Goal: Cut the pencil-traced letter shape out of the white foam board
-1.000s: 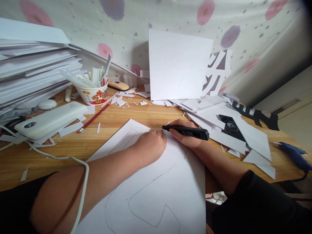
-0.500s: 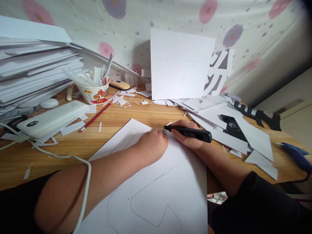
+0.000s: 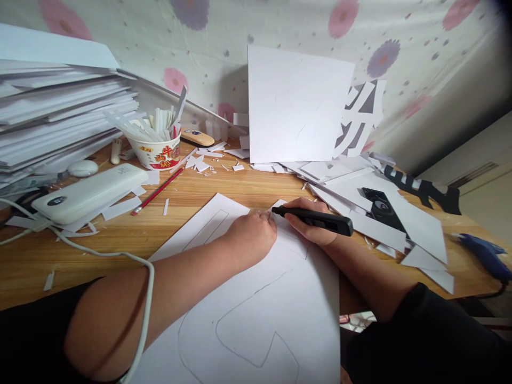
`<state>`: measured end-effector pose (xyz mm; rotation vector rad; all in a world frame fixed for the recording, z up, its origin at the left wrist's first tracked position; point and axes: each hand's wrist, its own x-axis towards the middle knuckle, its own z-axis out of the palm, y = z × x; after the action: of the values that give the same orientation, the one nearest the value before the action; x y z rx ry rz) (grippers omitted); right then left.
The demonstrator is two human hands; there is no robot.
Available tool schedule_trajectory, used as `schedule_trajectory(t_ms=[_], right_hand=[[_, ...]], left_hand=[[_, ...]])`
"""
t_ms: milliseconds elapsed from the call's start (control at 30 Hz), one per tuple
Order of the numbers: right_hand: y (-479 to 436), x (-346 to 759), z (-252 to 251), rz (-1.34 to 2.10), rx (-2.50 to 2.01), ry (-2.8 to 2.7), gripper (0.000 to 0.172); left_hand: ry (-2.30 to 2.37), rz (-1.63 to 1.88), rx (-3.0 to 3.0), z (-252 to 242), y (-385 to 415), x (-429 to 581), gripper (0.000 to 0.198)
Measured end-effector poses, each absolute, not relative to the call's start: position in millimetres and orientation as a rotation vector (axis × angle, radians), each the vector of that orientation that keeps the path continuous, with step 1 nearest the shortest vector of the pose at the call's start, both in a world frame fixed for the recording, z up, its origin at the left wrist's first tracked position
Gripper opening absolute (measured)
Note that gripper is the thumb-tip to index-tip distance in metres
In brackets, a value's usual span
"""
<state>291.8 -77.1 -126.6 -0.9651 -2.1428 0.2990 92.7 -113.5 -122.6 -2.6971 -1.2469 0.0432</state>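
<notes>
A large white board (image 3: 320, 320) lies on the desk under both my hands, with pencil outlines of curved and straight shapes drawn on it. Its far edge has a gap where wood shows. My right hand (image 3: 310, 221) is closed around a thick black pen-shaped tool (image 3: 324, 220), held nearly level with its narrow tip pointing left. That tip is close to the fingers of my left hand (image 3: 256, 232), which rests on the board near the gap with its fingers curled in. Whatever those fingers pinch, if anything, is hidden. A white cable (image 3: 149, 298) hangs across my left forearm.
Left are a stack of white boards (image 3: 60, 101), a white power bank (image 3: 90, 194), a paper cup of sticks (image 3: 158, 152) and a red pencil (image 3: 158, 192). An upright white board (image 3: 298, 106) stands behind. White offcuts (image 3: 348, 186) and a blue glue gun (image 3: 482, 256) lie right.
The black tool and my right hand have shifted very slightly right. My left hand stays in nearly the same place on the board; the whole view has moved a little.
</notes>
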Motion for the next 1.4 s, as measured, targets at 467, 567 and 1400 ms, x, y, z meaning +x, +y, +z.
schedule_trajectory(t_ms=[467,567,1400], right_hand=[[-79,300,-124,0.305,-0.967,-2.186,0.012],[-80,301,-123,0.31,-0.957,-2.191,0.012],[-88,316,-130,0.298,-0.953,-2.191,0.014]], left_hand=[[-1.209,0.064,-2.68,-124,-111,92,0.044],[-1.22,0.083,-2.672,-124,-111,92,0.045],[-1.208,0.147,-2.686,-119,-112,92,0.049]])
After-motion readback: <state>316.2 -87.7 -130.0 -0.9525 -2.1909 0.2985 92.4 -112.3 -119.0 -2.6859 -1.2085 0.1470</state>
